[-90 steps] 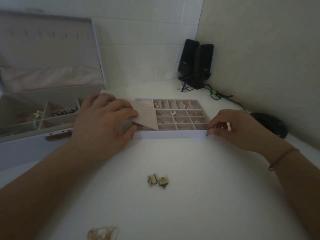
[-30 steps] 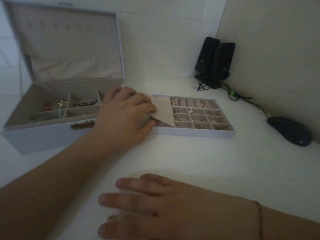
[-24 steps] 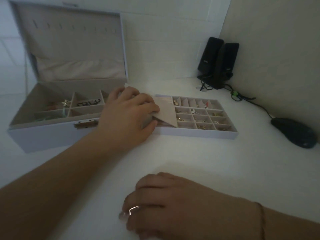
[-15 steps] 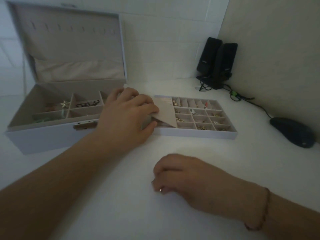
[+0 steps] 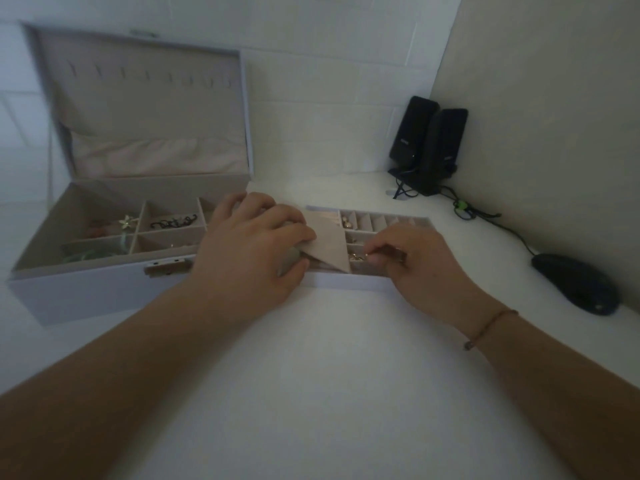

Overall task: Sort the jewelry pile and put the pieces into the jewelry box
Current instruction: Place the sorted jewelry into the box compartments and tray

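Left hand (image 5: 256, 247) lies curled over the near-left end of the divided tray (image 5: 346, 282), fingers and thumb pinching a beige flap (image 5: 327, 242) that is folded back off the grid. Reads as holding the cover out of the way so the small cells stay reachable, and pinning the tray so it doesn't slide on the white surface (image 5: 329, 375).

Right hand (image 5: 426, 268) is over the tray's near-middle cells, thumb and forefinger pinched on a small gold piece (image 5: 367, 254) right at a cell already holding other gold bits. Probably dropping it in with matching earrings. Too small and dim to say what the piece is, or whether it's touching the cell floor yet. A thin bracelet (image 5: 491, 323) sits on that wrist.

Jewelry box (image 5: 104, 292) stands open just left of the tray, lid up. Its compartments hold a star-shaped piece (image 5: 127, 222), a black chain-like item (image 5: 173, 222), plus something pinkish and something green, blurred. The tray looks like the box's lift-out insert, parked beside it for access, though that's a guess.

No loose pile visible on the surface in this view, so sorting looks near done.

Speakers (image 5: 427, 147) in the corner, mouse (image 5: 575, 285) at right, both well apart from the work.
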Demonstrator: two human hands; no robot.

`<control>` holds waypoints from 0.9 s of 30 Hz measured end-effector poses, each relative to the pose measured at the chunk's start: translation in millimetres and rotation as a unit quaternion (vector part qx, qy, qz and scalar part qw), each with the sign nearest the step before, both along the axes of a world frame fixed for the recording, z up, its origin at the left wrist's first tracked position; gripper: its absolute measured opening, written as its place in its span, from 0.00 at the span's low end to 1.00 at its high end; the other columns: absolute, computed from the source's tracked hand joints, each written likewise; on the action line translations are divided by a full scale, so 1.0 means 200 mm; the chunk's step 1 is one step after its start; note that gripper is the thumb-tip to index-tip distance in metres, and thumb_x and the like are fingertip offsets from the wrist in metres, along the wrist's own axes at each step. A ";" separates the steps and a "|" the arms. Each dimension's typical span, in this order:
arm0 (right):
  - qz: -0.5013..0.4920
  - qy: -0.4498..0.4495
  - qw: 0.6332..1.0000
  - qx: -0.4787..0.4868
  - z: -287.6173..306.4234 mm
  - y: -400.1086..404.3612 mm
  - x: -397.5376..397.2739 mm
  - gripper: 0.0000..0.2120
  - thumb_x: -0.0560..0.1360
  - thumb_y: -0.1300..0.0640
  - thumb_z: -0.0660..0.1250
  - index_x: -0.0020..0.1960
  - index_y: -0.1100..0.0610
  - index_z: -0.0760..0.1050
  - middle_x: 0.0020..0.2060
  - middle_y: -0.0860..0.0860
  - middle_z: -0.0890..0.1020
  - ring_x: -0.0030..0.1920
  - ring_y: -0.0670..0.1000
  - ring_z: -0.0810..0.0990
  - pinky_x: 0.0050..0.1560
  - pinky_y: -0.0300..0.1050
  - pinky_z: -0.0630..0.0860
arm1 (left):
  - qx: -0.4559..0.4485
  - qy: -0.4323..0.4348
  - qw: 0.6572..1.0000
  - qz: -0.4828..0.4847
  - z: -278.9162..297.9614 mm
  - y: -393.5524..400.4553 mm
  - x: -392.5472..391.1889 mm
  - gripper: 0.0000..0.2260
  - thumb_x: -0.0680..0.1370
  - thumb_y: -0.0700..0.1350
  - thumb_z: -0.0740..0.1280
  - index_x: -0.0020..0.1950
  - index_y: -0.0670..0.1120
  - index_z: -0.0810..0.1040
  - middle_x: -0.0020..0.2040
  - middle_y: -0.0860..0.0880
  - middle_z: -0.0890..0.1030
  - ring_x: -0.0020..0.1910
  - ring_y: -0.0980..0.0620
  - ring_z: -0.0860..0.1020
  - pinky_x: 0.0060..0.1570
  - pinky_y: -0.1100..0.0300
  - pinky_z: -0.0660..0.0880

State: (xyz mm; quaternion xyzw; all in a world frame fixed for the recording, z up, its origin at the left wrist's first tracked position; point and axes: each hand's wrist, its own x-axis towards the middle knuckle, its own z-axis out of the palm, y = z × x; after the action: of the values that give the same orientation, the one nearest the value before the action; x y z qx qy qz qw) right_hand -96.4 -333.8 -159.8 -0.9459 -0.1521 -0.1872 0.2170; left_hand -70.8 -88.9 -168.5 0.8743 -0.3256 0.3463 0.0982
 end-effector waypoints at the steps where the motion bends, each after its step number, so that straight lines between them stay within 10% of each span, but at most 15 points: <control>1: 0.011 0.006 1.000 -0.019 0.00 0.00 -0.01 0.06 0.73 0.61 0.70 0.47 0.52 0.82 0.39 0.41 0.78 0.40 0.39 0.74 0.48 0.34 0.66 | -0.009 0.000 1.000 0.000 0.00 0.00 0.00 0.14 0.71 0.54 0.67 0.53 0.52 0.83 0.54 0.54 0.82 0.54 0.43 0.77 0.60 0.45 0.69; 8: 0.012 -0.004 0.992 0.127 0.09 -0.18 -0.07 0.18 0.75 0.68 0.66 0.44 0.44 0.80 0.42 0.38 0.83 0.43 0.42 0.81 0.45 0.31 0.76 | -0.053 0.001 0.999 0.008 -0.01 0.00 0.00 0.14 0.70 0.52 0.69 0.54 0.51 0.83 0.57 0.51 0.81 0.55 0.41 0.76 0.59 0.44 0.70; 12: 0.012 0.015 1.000 -0.009 0.07 -0.27 -0.08 0.12 0.73 0.60 0.69 0.42 0.42 0.80 0.40 0.39 0.80 0.42 0.36 0.77 0.45 0.28 0.70 | -0.044 -0.002 0.999 0.010 -0.01 -0.01 0.01 0.14 0.70 0.52 0.68 0.54 0.51 0.83 0.57 0.52 0.82 0.54 0.41 0.76 0.58 0.45 0.70; 16: 0.066 0.028 0.982 -0.172 0.04 -0.24 -0.08 0.12 0.73 0.44 0.60 0.47 0.45 0.81 0.43 0.40 0.80 0.45 0.46 0.74 0.44 0.46 0.74 | -0.043 -0.011 0.999 0.007 -0.01 0.00 0.01 0.14 0.70 0.52 0.69 0.54 0.51 0.83 0.56 0.52 0.82 0.53 0.42 0.77 0.58 0.46 0.70; 27: 0.073 -0.028 0.980 -0.182 0.01 -0.26 -0.06 0.17 0.73 0.36 0.59 0.52 0.44 0.78 0.44 0.38 0.78 0.47 0.42 0.70 0.46 0.42 0.71 | -0.088 -0.007 0.990 0.106 0.04 -0.01 -0.04 0.30 0.66 0.60 0.69 0.66 0.51 0.76 0.68 0.45 0.71 0.62 0.40 0.68 0.56 0.46 0.66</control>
State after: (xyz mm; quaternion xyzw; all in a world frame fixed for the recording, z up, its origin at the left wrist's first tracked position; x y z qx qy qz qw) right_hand -109.0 -385.8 -157.1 -0.9502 -0.2587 -0.1665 0.0501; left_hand -79.7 -90.6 -160.8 0.8895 -0.1998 0.3881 0.1348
